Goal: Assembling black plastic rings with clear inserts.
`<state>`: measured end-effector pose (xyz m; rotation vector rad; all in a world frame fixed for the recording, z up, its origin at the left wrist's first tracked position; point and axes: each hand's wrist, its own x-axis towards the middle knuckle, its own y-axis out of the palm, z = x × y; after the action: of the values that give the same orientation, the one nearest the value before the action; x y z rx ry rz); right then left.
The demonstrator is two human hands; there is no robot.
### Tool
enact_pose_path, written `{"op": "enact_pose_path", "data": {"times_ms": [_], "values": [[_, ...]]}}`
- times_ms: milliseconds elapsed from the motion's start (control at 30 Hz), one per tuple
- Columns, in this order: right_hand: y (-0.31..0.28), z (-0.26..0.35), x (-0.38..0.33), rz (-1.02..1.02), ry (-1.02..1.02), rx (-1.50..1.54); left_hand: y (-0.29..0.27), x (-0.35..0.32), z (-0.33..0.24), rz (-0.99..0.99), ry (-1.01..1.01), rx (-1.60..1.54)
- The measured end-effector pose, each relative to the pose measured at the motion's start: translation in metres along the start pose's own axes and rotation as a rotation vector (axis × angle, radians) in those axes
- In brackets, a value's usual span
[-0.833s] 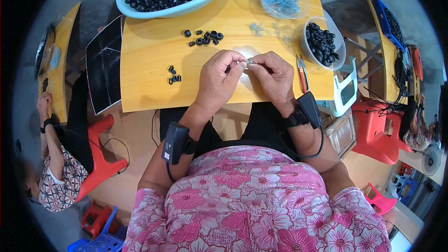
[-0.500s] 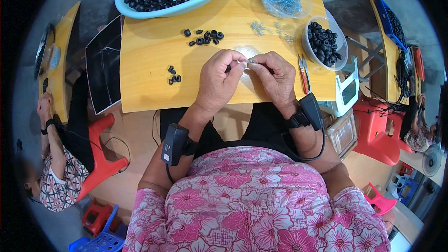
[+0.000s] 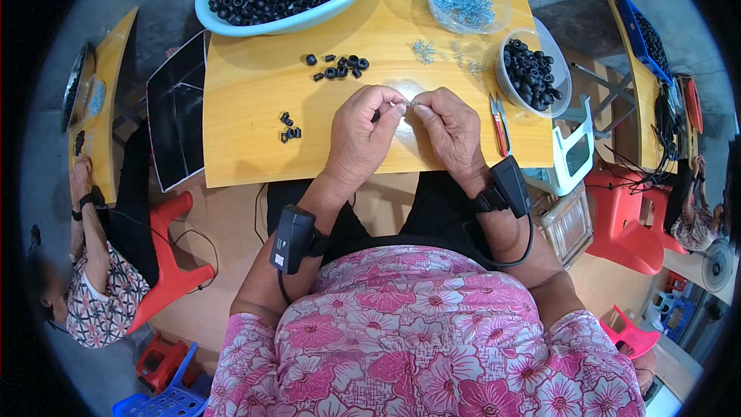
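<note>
Above the near part of the table, my left hand [image 3: 359, 133] and my right hand [image 3: 450, 130] meet with thumbs and forefingers pinched. Between the fingertips shows a tiny silvery metal piece [image 3: 411, 103], too small to make out fully; both hands grip it. A bit of a black part [image 3: 377, 116] peeks out from inside my left hand, mostly hidden. Left of my hands lie a few small black pieces [image 3: 290, 135], and farther off a group of black ring-like parts [image 3: 342, 69]. Beyond my fingers small silvery pieces [image 3: 424, 51] are scattered on the wood.
On the yellow table [image 3: 255, 100] stand a light-blue basin [image 3: 305, 25] of black parts, a clear bowl [image 3: 465, 28] of silvery pieces and a tub [image 3: 562, 69] of black parts. Red-handled snips [image 3: 500, 125] lie at right. Co-workers sit at side tables.
My fingertips have drawn slightly apart, showing a little more of the silvery piece between them. The whole view has shifted slightly; the things on the table lie as before.
</note>
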<state>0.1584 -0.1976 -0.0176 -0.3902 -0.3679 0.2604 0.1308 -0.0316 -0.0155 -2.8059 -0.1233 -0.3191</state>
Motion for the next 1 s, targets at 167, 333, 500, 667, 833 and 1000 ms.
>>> {"op": "enact_pose_path", "data": {"times_ms": [167, 333, 500, 667, 833, 1000], "values": [[-0.0004, -0.0026, 0.0011, 0.015, -0.036, -0.034, 0.0003, -0.0001, -0.0003, 0.005, -0.004, -0.011], [-0.0002, -0.0012, 0.0025, 0.017, -0.042, -0.082, 0.0001, 0.0005, -0.0009, 0.016, -0.002, -0.007], [-0.0017, -0.0006, 0.0028, 0.024, -0.039, -0.042, -0.0003, 0.0006, -0.0012, 0.009, 0.003, -0.018], [0.0041, -0.0021, -0.0031, -0.009, 0.135, 0.145, 0.0000, 0.0008, -0.0024, 0.001, -0.011, -0.038], [0.0052, -0.0053, -0.0042, -0.043, 0.166, 0.215, -0.0004, 0.0010, -0.0027, 0.003, -0.028, -0.017], [0.0037, -0.0030, -0.0034, -0.022, 0.141, 0.166, 0.0001, 0.0008, 0.0001, 0.005, -0.039, -0.026]]}}
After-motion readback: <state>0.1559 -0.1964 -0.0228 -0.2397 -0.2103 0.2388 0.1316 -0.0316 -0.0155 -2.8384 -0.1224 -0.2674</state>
